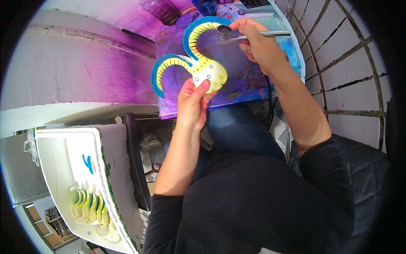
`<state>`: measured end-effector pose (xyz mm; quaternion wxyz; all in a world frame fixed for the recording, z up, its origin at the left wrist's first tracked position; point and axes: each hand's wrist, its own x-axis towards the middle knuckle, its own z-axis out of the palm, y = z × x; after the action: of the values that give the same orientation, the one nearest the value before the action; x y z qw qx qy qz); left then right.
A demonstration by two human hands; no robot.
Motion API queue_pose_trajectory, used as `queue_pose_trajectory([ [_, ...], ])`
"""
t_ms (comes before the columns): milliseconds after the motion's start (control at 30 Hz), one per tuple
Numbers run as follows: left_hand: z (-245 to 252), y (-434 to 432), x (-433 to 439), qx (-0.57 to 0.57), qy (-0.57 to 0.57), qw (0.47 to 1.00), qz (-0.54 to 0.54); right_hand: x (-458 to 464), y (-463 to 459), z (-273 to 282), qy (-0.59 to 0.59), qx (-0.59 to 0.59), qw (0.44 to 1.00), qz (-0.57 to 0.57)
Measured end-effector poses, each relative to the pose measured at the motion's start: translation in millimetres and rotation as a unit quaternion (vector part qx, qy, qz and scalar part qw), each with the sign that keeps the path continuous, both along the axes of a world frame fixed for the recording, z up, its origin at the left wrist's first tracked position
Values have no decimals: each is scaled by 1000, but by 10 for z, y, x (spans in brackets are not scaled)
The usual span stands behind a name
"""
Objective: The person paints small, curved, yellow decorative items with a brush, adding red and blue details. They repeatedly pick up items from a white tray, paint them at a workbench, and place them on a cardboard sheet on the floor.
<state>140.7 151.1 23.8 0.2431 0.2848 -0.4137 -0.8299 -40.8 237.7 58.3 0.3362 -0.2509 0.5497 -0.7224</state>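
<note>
My left hand (195,103) grips a painted figure by its pale yellow, rounded head (213,73), thumb on the front. The head bears small ringed dots, and two long curved horn-like parts (192,36) rise from it, yellow with dark stripes and a blue outer edge. In my right hand (258,41) is a metal airbrush (276,33) with a small round cup (224,32), its front end pointing left over the figure's larger curve. That curve's far end meets my right fingers in the picture; whether they touch, I cannot tell.
Purple-stained covering (247,82) lies on the work surface, with jars (161,12) and a blue cup (206,7) at its far edge. A white box (57,149) at lower left holds several similar yellow-and-blue pieces (90,206). A tiled wall (345,41) stands right; a dark hose (269,98) hangs below my right hand.
</note>
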Motion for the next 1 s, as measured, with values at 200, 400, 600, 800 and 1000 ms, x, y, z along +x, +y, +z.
queue_pose_trajectory([
  [200, -12, 50, -14, 9, 7, 1000, 9, 76, -42, -18, 17, -2, 998, -62],
  [400, -25, 92, -4, 16, 18, 1000, 10, 86, -18, -59, 53, -13, 992, -116],
  [600, -11, 109, 27, 18, 18, 1000, 13, 55, 10, -147, 112, -3, 984, -137],
  [800, -1, 127, 52, 17, 20, 1000, 8, 113, -106, -99, 123, -29, 985, -120],
  [1000, -18, 116, 70, 22, 19, 1000, 7, 232, -147, -35, 110, -23, 989, -92],
])
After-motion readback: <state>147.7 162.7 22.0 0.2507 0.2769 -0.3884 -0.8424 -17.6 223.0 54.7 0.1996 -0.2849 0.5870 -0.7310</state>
